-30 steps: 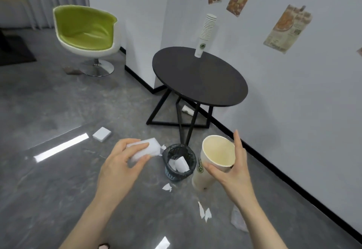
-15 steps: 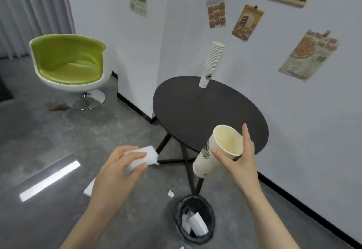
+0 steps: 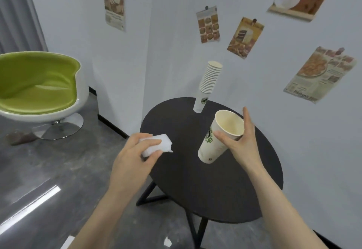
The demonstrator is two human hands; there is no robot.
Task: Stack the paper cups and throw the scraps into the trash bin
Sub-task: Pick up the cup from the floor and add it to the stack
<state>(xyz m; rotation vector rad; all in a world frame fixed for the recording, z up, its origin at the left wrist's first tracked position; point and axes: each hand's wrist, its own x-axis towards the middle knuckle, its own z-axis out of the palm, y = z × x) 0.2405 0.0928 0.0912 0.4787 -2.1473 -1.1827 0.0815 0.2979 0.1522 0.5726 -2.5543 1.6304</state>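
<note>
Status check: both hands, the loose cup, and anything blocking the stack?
Left hand grips white paper scrap. Right hand holds tilted white paper cup above round black table. Tall cup stack upright beyond, path clear.

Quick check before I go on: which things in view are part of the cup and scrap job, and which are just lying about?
Part of the job:
- paper cup held by the right hand
- white scrap gripped by the left hand
- cup stack on the round table
- small scrap on the floor

Just lying about:
- green chair
- wall posters
</note>
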